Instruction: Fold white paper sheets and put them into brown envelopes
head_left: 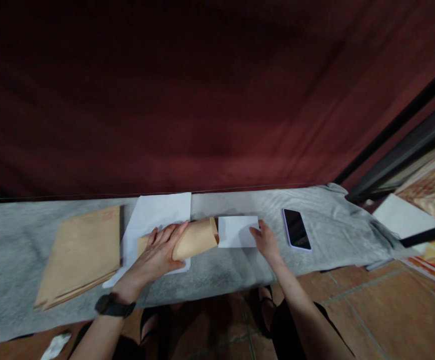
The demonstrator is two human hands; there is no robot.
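My left hand [163, 248] is wrapped over a brown paper envelope [197, 239], its thumb below and its fingers across the top. The envelope's mouth bulges open toward the right. At that mouth lies a folded white sheet of paper [237, 232], its left end close against the opening; whether it reaches inside I cannot tell. My right hand [266, 241] pinches the sheet's right edge between thumb and fingers. Under the envelope and my left hand rests a stack of white paper [164, 207].
A pile of brown envelopes [82, 250] lies at the left on the grey cloth-covered bench [240, 272]. To the right is a phone [297, 229] in a light purple case. A dark red curtain [202, 100] hangs behind, and dark metal bars [401, 145] stand at the right.
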